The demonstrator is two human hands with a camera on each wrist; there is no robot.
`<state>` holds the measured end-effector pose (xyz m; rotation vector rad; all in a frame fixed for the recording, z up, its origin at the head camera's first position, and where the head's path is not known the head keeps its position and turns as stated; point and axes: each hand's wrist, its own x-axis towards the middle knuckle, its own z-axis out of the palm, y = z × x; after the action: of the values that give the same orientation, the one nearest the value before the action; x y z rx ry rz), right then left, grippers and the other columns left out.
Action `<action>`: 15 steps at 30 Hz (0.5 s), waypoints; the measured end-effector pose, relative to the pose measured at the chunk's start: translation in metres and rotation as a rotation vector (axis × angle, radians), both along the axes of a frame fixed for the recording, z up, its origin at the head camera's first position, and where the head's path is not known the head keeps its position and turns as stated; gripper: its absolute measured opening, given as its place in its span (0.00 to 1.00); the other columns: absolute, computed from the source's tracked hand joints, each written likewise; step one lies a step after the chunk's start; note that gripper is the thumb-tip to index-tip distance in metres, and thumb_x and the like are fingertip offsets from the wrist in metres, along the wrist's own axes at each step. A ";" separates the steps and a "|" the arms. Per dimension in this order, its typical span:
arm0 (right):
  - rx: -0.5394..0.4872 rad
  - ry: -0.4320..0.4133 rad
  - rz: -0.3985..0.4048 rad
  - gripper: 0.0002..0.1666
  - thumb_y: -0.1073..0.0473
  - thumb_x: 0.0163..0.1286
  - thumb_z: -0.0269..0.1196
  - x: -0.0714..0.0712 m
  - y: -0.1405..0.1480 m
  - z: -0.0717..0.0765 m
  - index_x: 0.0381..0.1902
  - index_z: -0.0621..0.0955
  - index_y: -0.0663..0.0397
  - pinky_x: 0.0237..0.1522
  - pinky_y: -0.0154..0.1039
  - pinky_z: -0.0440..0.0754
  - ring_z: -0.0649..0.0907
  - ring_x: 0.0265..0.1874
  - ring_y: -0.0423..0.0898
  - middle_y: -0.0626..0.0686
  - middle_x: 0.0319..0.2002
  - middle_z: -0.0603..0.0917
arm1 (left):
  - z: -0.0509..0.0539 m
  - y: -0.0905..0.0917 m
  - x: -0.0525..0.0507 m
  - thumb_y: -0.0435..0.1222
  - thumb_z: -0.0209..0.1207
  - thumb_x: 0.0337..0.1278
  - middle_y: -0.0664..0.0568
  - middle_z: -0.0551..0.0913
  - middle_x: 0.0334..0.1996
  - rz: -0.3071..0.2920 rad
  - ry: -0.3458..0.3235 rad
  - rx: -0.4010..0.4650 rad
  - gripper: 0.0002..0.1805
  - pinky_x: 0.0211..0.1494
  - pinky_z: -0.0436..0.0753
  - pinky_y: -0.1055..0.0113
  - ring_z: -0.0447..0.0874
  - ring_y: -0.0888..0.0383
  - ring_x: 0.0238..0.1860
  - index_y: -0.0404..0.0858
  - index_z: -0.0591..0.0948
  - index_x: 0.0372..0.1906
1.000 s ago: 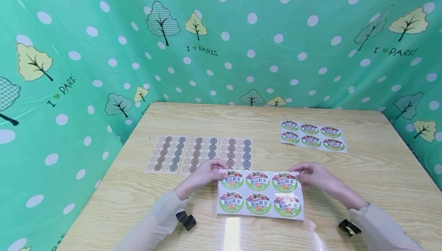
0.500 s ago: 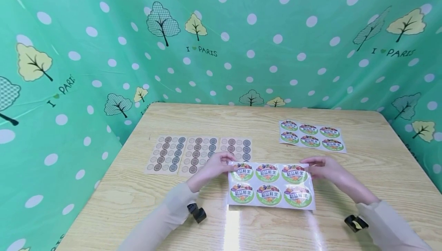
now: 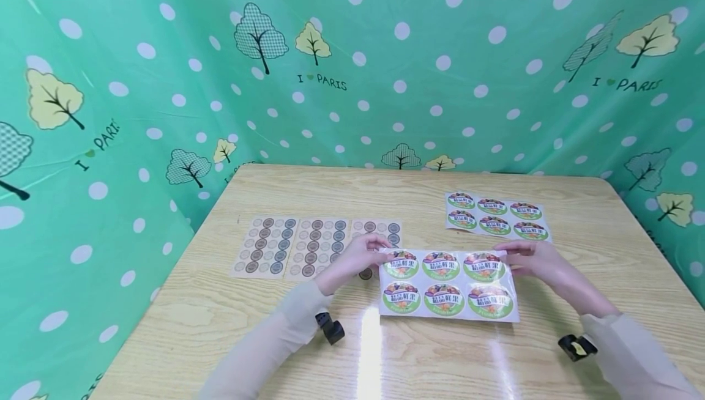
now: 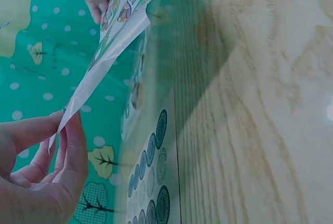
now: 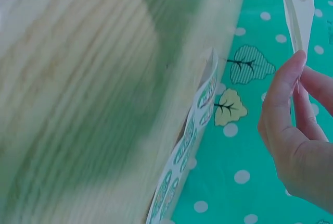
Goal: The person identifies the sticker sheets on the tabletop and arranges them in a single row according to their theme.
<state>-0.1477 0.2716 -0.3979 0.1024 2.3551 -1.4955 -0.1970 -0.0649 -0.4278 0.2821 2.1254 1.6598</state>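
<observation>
A white sticker sheet (image 3: pixel 424 311) with oval fruit labels in two rows is held up off the table. My left hand (image 3: pixel 360 256) pinches its upper left corner between thumb and fingers. At the upper right corner my right hand (image 3: pixel 542 265) pinches the same sheet. The left wrist view shows the sheet (image 4: pixel 99 70) tilted, its near edge between the thumb and fingers of my left hand (image 4: pixel 47 182). In the right wrist view my right hand (image 5: pixel 296 125) grips the other end of the sheet (image 5: pixel 301 21).
A matching fruit sticker sheet (image 3: pixel 484 216) lies at the back right of the wooden table (image 3: pixel 220 333). Side by side at the left lie kraft sheets (image 3: pixel 264 247) of round stickers, one partly behind my left hand. A green patterned curtain (image 3: pixel 330 118) hangs behind and beside the table.
Both hands have carried the pinched sticker sheet to the right and a little farther from me. The sheets lying on the table have stayed in place.
</observation>
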 end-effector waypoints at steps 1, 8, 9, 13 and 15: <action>0.000 0.002 0.000 0.31 0.56 0.60 0.60 -0.001 0.002 0.001 0.55 0.68 0.71 0.39 0.38 0.80 0.79 0.36 0.36 0.64 0.50 0.75 | 0.000 0.002 -0.001 0.29 0.61 0.44 0.51 0.78 0.26 0.002 0.002 0.002 0.15 0.32 0.82 0.60 0.77 0.61 0.21 0.30 0.76 0.41; -0.062 0.006 -0.026 0.29 0.59 0.59 0.60 -0.006 0.015 0.003 0.54 0.68 0.72 0.38 0.35 0.80 0.80 0.33 0.35 0.49 0.40 0.81 | -0.001 0.016 -0.011 0.29 0.60 0.46 0.49 0.79 0.27 0.018 -0.022 -0.008 0.13 0.33 0.82 0.60 0.77 0.61 0.23 0.31 0.77 0.41; -0.074 0.002 -0.032 0.28 0.59 0.59 0.60 -0.007 0.017 0.003 0.53 0.70 0.71 0.38 0.35 0.80 0.80 0.32 0.35 0.46 0.39 0.81 | -0.001 0.018 -0.012 0.30 0.61 0.46 0.49 0.79 0.27 0.021 -0.027 -0.011 0.13 0.33 0.82 0.61 0.77 0.60 0.23 0.32 0.77 0.40; -0.075 -0.007 -0.040 0.25 0.59 0.60 0.60 -0.010 0.024 0.003 0.52 0.72 0.68 0.39 0.35 0.80 0.79 0.32 0.34 0.45 0.39 0.80 | 0.001 0.027 -0.016 0.29 0.60 0.47 0.48 0.79 0.28 0.030 -0.039 -0.022 0.12 0.33 0.82 0.62 0.78 0.59 0.24 0.32 0.77 0.40; -0.065 -0.021 -0.051 0.22 0.57 0.59 0.60 -0.014 0.030 -0.001 0.51 0.75 0.61 0.39 0.35 0.80 0.79 0.33 0.34 0.44 0.39 0.80 | 0.001 0.031 -0.019 0.29 0.60 0.46 0.47 0.78 0.27 0.034 -0.033 -0.017 0.12 0.32 0.82 0.63 0.78 0.59 0.23 0.32 0.77 0.39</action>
<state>-0.1619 0.3019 -0.3993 0.1623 2.3012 -1.5854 -0.2155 -0.0337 -0.4271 0.2129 2.1298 1.6530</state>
